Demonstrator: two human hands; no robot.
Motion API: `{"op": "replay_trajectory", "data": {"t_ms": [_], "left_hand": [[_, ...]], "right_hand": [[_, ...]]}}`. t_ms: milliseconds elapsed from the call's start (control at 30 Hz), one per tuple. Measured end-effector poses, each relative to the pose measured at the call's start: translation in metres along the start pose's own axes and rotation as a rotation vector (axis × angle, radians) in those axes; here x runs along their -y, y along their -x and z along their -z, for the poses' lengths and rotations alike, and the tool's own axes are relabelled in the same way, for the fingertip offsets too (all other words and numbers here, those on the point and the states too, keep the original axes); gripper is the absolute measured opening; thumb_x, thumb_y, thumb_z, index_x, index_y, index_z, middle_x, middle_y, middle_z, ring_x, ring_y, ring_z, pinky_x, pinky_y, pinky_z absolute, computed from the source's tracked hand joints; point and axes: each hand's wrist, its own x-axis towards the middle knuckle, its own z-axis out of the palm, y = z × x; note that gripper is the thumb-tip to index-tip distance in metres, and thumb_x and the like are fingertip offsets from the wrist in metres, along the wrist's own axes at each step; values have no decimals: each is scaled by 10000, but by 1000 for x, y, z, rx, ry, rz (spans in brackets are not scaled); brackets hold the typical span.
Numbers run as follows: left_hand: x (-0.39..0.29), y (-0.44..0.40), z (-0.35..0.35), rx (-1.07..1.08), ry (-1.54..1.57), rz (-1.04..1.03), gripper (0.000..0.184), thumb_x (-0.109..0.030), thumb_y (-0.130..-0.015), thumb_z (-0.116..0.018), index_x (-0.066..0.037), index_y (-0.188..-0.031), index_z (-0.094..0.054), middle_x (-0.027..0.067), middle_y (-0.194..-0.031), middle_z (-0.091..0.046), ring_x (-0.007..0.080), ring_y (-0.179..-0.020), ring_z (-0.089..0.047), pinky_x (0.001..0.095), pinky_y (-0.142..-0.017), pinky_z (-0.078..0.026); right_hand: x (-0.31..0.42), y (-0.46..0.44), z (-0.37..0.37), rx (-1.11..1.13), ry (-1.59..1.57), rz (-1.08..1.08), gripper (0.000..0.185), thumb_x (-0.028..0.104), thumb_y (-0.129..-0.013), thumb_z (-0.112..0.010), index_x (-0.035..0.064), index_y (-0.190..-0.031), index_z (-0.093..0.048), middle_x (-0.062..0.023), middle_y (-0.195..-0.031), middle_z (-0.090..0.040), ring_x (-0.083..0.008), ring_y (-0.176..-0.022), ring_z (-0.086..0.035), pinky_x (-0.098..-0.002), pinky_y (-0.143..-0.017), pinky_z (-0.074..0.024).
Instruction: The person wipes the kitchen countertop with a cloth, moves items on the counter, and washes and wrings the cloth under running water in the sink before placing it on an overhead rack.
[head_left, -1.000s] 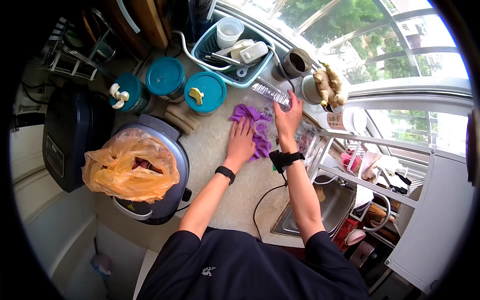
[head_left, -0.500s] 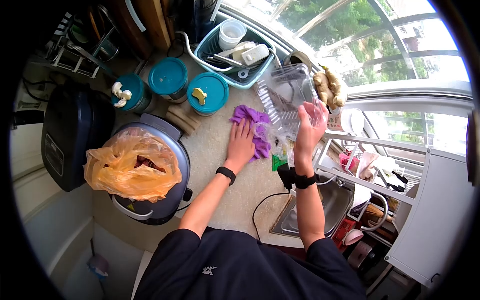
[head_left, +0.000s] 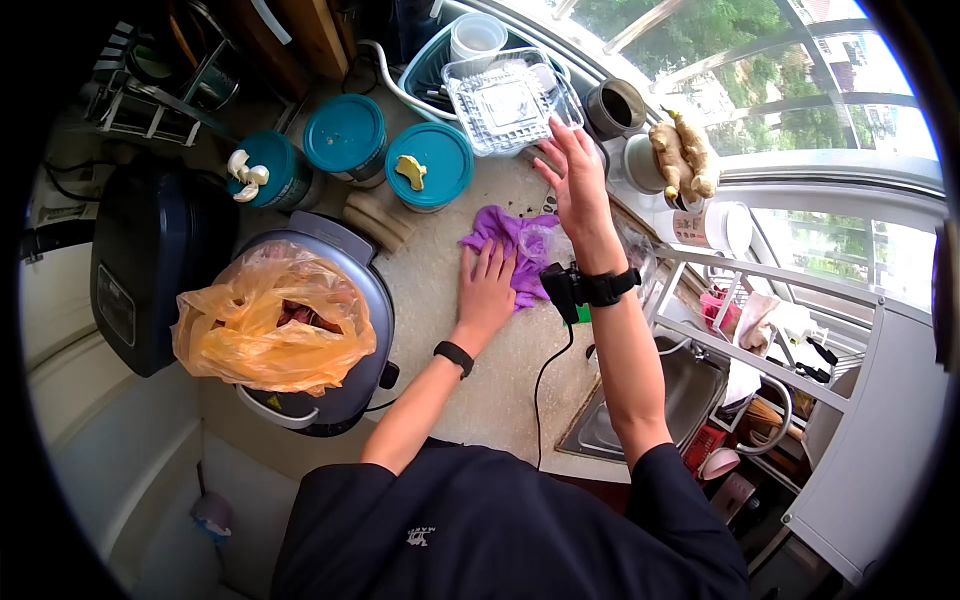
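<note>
My left hand (head_left: 487, 288) lies flat with fingers stretched out on a crumpled purple cloth (head_left: 496, 226) on the counter. My right hand (head_left: 582, 190) is raised, palm turned left and fingers apart. Its fingertips are at the near right corner of a clear plastic container (head_left: 500, 105); I cannot tell whether they touch it. That container rests over the teal basin (head_left: 412, 78), beside a translucent plastic cup (head_left: 477, 36). Crumpled clear plastic (head_left: 540, 244) lies on the cloth's right side.
Teal-lidded canisters (head_left: 344, 134) stand left of the basin. An orange plastic bag (head_left: 275, 335) sits on a cooker (head_left: 362, 300). Ginger (head_left: 684, 160) rests by the window. A sink (head_left: 680, 392) and dish rack (head_left: 760, 345) are at right. A cable (head_left: 540, 390) hangs from my right wrist.
My right hand and the clear container have moved up and left; the container is now over the basin, and the fingers have spread. My left hand stays on the cloth.
</note>
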Motion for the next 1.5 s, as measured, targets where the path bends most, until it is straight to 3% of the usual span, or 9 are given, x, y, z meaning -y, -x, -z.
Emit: {"op": "replay_trajectory", "data": {"t_ms": [133, 233, 300, 433, 467, 567, 733, 1067, 1500], "left_hand": [[0, 6, 3, -14, 40, 16, 688, -237, -822, -662, -89, -1474, -502, 131, -1538, -458, 291, -1497, -325, 591, -1259, -151], [-1, 15, 6, 3, 65, 55, 676, -206, -829, -640, -85, -1478, -498, 134, -1549, -446, 290, -1504, -317, 587, -1258, -153], [0, 24, 7, 20, 56, 77, 686, -215, -829, -645, -81, -1484, -492, 136, -1557, -440, 290, -1516, -303, 588, -1259, -142], [0, 21, 6, 13, 57, 69, 714, -218, -821, -647, -44, -1492, -476, 155, -1563, -435, 296, -1536, -278, 577, -1264, -127], [-1, 14, 5, -1, 67, 63, 718, -218, -820, -647, -37, -1493, -474, 159, -1562, -436, 299, -1534, -281, 573, -1265, -129], [-2, -31, -1, -52, 75, 36, 698, -220, -815, -653, -11, -1462, -497, 172, -1531, -471, 311, -1517, -309, 549, -1269, -141], [-4, -97, -14, -86, 30, -3, 597, -201, -857, -628, 14, -1407, -537, 182, -1526, -482, 318, -1515, -314, 532, -1262, -164], [2, 1, 8, 1, 76, 40, 505, -197, -935, -533, 11, -1394, -555, 181, -1531, -479, 315, -1505, -331, 509, -1263, -191], [6, 50, 29, 45, 54, 253, 589, -234, -874, -682, 27, -1388, -559, 170, -1424, -532, 344, -1377, -414, 565, -1196, -231]], "right_hand": [[-7, 18, 17, -121, 13, 88, 507, 270, -978, -705, 48, -1391, -512, -127, -1388, -571, -211, -1220, -582, -389, -1013, -482], [-25, 50, 36, -179, 94, 201, 588, 201, -957, -722, -6, -1436, -450, -140, -1260, -618, -197, -1137, -635, -331, -980, -499], [-60, 79, 54, -125, 168, 196, 379, 161, -972, -687, -6, -1297, -587, -131, -1208, -654, -157, -1054, -667, -294, -924, -523], [-132, 119, 89, 26, 739, 127, 296, 162, -936, -700, -31, -1159, -690, -182, -1194, -703, -279, -1089, -687, -351, -994, -511], [-140, 122, 95, 40, 766, 150, 403, 159, -921, -701, -26, -1274, -640, -222, -1288, -663, -352, -1195, -639, -394, -1066, -471], [-150, 113, 102, -173, 840, 410, 451, 144, -932, -680, -14, -1345, -595, -227, -1383, -610, -354, -1300, -577, -411, -1117, -430], [-139, 95, 103, -17, 780, 287, 474, 183, -984, -638, -3, -1411, -550, -206, -1431, -585, -318, -1341, -548, -389, -1137, -405], [-191, 163, 74, 127, 824, 262, 546, 257, -1055, -493, -83, -1477, -427, -321, -1520, -435, -465, -1450, -371, -493, -1225, -266], [-197, 85, 25, 65, 1179, 404, 720, 288, -957, -561, 2, -1568, -308, -289, -1623, -276, -420, -1536, -195, -539, -1255, -135]]}}
